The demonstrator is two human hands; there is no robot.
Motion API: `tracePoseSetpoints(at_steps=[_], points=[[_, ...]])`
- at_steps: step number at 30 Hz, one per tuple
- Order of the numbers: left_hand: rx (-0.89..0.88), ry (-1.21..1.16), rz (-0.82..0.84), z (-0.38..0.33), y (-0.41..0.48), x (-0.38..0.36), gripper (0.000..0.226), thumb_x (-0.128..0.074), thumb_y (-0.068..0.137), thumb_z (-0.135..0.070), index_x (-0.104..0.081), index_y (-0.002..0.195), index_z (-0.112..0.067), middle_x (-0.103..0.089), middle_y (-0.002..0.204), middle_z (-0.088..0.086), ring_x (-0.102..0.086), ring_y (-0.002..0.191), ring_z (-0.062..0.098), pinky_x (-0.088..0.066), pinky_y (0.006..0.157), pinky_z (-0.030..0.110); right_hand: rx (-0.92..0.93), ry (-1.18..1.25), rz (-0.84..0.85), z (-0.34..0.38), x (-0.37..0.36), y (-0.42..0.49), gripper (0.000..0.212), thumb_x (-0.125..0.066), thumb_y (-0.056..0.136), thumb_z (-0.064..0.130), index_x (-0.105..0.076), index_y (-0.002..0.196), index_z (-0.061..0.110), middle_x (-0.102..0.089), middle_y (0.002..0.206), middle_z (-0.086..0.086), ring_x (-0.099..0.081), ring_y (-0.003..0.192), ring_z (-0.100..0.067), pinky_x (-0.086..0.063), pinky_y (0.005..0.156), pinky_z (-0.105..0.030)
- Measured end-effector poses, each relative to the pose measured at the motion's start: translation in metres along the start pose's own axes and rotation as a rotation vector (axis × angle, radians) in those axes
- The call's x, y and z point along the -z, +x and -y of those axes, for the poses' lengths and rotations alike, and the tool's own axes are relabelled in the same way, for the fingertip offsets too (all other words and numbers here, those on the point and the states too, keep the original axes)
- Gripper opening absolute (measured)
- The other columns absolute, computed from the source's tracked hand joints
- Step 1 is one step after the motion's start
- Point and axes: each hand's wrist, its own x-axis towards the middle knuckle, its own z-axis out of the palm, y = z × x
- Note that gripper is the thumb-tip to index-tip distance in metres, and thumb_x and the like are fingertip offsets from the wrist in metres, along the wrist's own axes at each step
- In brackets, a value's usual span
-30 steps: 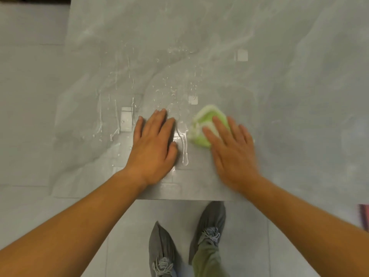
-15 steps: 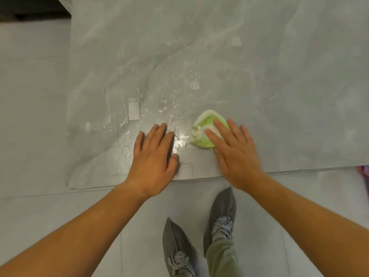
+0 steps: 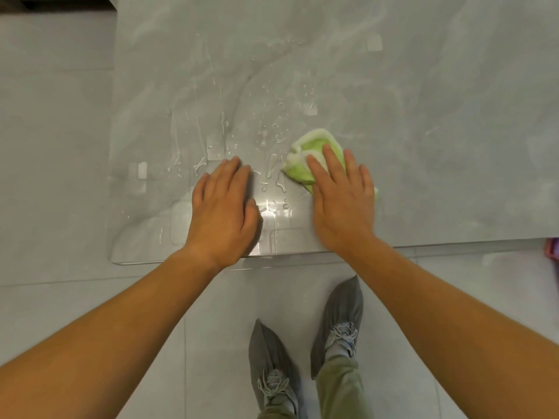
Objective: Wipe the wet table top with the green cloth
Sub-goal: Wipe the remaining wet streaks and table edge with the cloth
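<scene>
A folded green cloth with a white edge lies on the grey marble-look table top, near its front edge. My right hand presses flat on the cloth, fingers spread over its near half. My left hand rests flat on the bare table a little to the left, palm down, holding nothing. Water drops and streaks glisten between and beyond the two hands, and further left.
The table's front edge runs just under my wrists, its left edge at the left. Below is a pale tiled floor with my two grey shoes. A pink-purple object shows at the right border.
The view has shifted, so the table edge sits lower in the frame. My right hand now covers more of the cloth. My left hand stays flat in place.
</scene>
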Motion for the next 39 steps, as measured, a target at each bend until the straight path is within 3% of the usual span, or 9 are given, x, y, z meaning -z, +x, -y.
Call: tracePoseSetpoints(at_steps=[5,8,14,19,21,27,33,35,39], points=[[0.044,0.027,0.004,0.009,0.013,0.005,0.058,-0.030,0.095,-0.033,-0.031,0.150,-0.015,-0.021,0.162,0.009,-0.011,0.151,0.026,-0.004,0.122,0.047,0.270,-0.078,0.044,0.003,-0.007,-0.021,0.052,-0.044,0.101,0.025,-0.037,0.152,0.026,-0.028,0.164,-0.003,-0.019,0.151,-0.037,-0.017,0.121,-0.056],[0.037,0.072,0.057,0.012,0.014,0.004,0.058,-0.024,0.094,-0.037,-0.033,0.148,-0.019,-0.019,0.163,0.009,-0.007,0.151,0.027,-0.001,0.121,0.047,0.401,-0.114,0.121,-0.027,0.005,-0.020,0.050,-0.036,0.102,0.029,-0.037,0.152,0.027,-0.029,0.163,-0.003,-0.022,0.151,-0.035,-0.019,0.120,-0.055],[0.040,0.107,0.091,0.015,0.015,0.007,0.057,-0.020,0.095,-0.039,-0.037,0.147,-0.024,-0.019,0.163,0.007,-0.008,0.151,0.025,0.000,0.120,0.049,-0.007,-0.036,0.007,-0.006,0.002,0.015,0.053,-0.032,0.100,0.031,-0.034,0.153,0.028,-0.027,0.164,-0.004,-0.017,0.151,-0.038,-0.015,0.121,-0.056],[0.038,0.114,0.097,0.014,0.017,0.012,0.055,-0.023,0.095,-0.038,-0.042,0.144,-0.024,-0.025,0.161,0.009,-0.013,0.150,0.027,-0.002,0.119,0.050,0.295,-0.046,0.125,0.001,0.001,-0.038,0.052,-0.040,0.102,0.031,-0.034,0.154,0.030,-0.023,0.165,0.001,-0.013,0.154,-0.032,-0.016,0.122,-0.055],[0.025,0.120,0.097,0.015,0.020,0.015,0.054,-0.024,0.093,-0.038,-0.044,0.142,-0.024,-0.026,0.160,0.009,-0.016,0.149,0.028,-0.002,0.119,0.050,0.326,-0.048,0.142,-0.012,0.005,-0.023,0.051,-0.037,0.102,0.034,-0.035,0.153,0.031,-0.024,0.165,0.002,-0.016,0.153,-0.030,-0.017,0.122,-0.053],[0.006,0.111,0.114,0.023,0.046,0.024,0.054,-0.026,0.094,-0.038,-0.039,0.144,-0.023,-0.018,0.163,0.008,-0.008,0.151,0.026,-0.001,0.121,0.047,-0.086,-0.011,0.004,-0.001,0.002,0.069,0.052,-0.027,0.102,0.034,-0.032,0.154,0.031,-0.023,0.165,-0.003,-0.015,0.152,-0.036,-0.013,0.121,-0.053],[0.018,0.112,0.133,0.024,0.078,0.037,0.059,-0.025,0.094,-0.040,-0.030,0.150,-0.021,-0.014,0.164,0.010,-0.004,0.152,0.026,-0.001,0.122,0.047,0.256,-0.056,0.158,-0.023,0.011,0.034,0.050,-0.031,0.104,0.037,-0.032,0.154,0.033,-0.023,0.165,0.002,-0.015,0.154,-0.029,-0.015,0.123,-0.051],[0.025,0.104,0.130,0.023,0.091,0.040,0.060,-0.025,0.094,-0.040,-0.028,0.151,-0.021,-0.012,0.164,0.010,-0.003,0.152,0.027,0.000,0.122,0.047,0.206,-0.058,0.151,-0.036,0.018,0.059,0.050,-0.029,0.103,0.038,-0.033,0.153,0.034,-0.025,0.165,0.002,-0.017,0.153,-0.029,-0.014,0.123,-0.050],[0.036,0.117,0.153,0.024,0.128,0.041,0.058,-0.028,0.099,-0.041,-0.023,0.153,-0.021,-0.006,0.165,0.010,0.001,0.152,0.027,0.003,0.122,0.045,-0.095,-0.032,0.058,-0.022,0.013,0.147,0.051,-0.030,0.104,0.033,-0.027,0.155,0.033,-0.018,0.167,0.000,-0.011,0.154,-0.033,-0.009,0.123,-0.050]])
